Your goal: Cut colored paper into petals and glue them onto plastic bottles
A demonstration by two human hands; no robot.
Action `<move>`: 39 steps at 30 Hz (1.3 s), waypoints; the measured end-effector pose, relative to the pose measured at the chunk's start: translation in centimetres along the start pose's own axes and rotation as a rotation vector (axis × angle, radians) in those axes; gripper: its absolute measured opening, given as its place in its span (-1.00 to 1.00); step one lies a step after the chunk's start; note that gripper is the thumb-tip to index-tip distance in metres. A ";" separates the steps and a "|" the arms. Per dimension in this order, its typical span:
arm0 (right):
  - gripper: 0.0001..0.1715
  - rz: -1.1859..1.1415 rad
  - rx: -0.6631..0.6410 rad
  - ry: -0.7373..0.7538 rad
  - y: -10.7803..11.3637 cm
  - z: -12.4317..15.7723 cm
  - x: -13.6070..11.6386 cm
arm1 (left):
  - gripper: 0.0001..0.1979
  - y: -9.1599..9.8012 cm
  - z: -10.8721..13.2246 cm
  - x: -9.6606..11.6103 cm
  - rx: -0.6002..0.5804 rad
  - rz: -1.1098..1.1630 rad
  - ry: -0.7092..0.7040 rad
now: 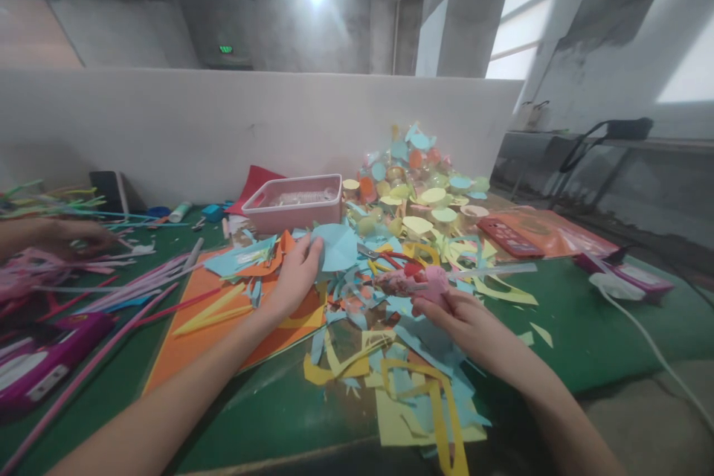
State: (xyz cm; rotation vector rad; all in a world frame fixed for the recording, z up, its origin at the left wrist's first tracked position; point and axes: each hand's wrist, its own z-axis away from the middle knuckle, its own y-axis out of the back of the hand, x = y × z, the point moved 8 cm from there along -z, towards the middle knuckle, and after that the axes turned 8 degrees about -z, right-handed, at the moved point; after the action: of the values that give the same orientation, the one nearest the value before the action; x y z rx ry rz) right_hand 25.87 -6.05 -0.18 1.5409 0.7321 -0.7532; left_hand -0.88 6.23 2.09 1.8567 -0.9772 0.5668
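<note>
My left hand (pixel 301 271) pinches the near left edge of a light blue paper circle (pixel 336 247) above the orange sheet. In my right hand (pixel 465 316) is a pink object (pixel 436 282) that looks like a hot glue gun, with a translucent stick (pixel 502 268) jutting to the right. Its front end, reddish and speckled, points toward the blue circle and stays apart from it. Just behind it lie red-handled scissors (pixel 384 258). Blue and yellow paper scraps (pixel 413 379) cover the table around and below both hands.
A pink basket (pixel 293 217) stands behind my left hand. Clear cups with paper discs (pixel 418 186) are heaped at the back. A red phone (pixel 510 238) and a purple power strip (pixel 630 277) lie right. Another person's hand (pixel 78 236) is among pipe cleaners (pixel 128 282) at left.
</note>
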 end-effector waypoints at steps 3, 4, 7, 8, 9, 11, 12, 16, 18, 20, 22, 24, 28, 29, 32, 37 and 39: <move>-0.44 -0.029 0.006 0.010 -0.6 -0.4 -0.5 | -0.69 0.0 0.0 0.0 0.001 -0.007 -0.007; -0.43 -0.036 -0.003 0.008 -0.9 -0.5 -0.5 | -0.69 0.0 0.1 0.1 0.003 -0.009 -0.009; -0.38 -0.064 -0.063 0.008 -1.7 -0.9 -0.4 | -0.69 0.0 0.1 0.1 0.001 -0.008 -0.015; -0.37 -0.079 -0.073 0.011 -1.8 -1.0 -0.3 | -0.69 0.0 0.1 0.2 0.002 -0.008 -0.014; -0.36 -0.094 -0.078 0.016 -1.9 -1.1 -0.3 | -0.68 0.1 0.1 0.2 0.004 -0.009 -0.014; -0.35 -0.114 -0.079 0.023 -2.0 -1.3 -0.2 | -0.67 0.1 0.1 0.2 0.004 -0.013 -0.013; -0.35 -0.116 -0.085 0.025 -2.1 -1.3 -0.3 | -0.67 0.1 0.1 0.3 0.002 -0.018 -0.012; -0.35 -0.131 -0.124 0.054 -2.4 -1.3 -0.7 | -0.69 0.0 0.1 0.4 -0.008 -0.015 -0.023; -0.35 -0.142 -0.126 0.062 -2.5 -1.3 -0.9 | -0.69 -0.1 0.0 0.4 -0.015 -0.004 -0.028; -0.36 -0.151 -0.117 0.053 -2.4 -1.3 -0.9 | -0.68 -0.2 0.0 0.3 -0.021 0.003 -0.023; -0.36 -0.158 -0.109 0.045 -2.4 -1.3 -0.7 | -0.68 -0.2 0.0 0.2 -0.019 0.005 -0.014; -0.35 -0.153 -0.111 0.040 -2.5 -1.3 -0.6 | -0.69 -0.2 0.0 0.1 -0.020 0.013 -0.010; -0.33 -0.109 -0.106 0.017 -2.5 -1.4 -0.2 | -0.68 -0.2 0.1 0.3 -0.023 0.028 0.004; -0.33 -0.100 -0.105 0.014 -2.4 -1.4 -0.2 | -0.68 -0.2 0.1 0.3 -0.022 0.029 0.005; -0.34 -0.097 -0.098 0.016 -2.2 -1.2 -0.4 | -0.68 -0.1 0.1 0.5 -0.012 0.021 0.000; -0.41 -0.095 -0.018 0.027 -1.4 -0.8 -1.0 | -0.69 0.0 0.0 0.5 -0.002 0.008 0.003; -0.43 -0.096 -0.021 0.050 -1.5 -0.8 -1.2 | -0.69 -0.1 0.0 0.5 -0.008 0.013 0.003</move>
State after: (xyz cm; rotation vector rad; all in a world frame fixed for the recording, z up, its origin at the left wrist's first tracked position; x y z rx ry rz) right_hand 23.96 -5.15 -0.02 1.5191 0.8539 -0.7778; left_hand -0.51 6.03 2.44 1.8435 -0.9895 0.5726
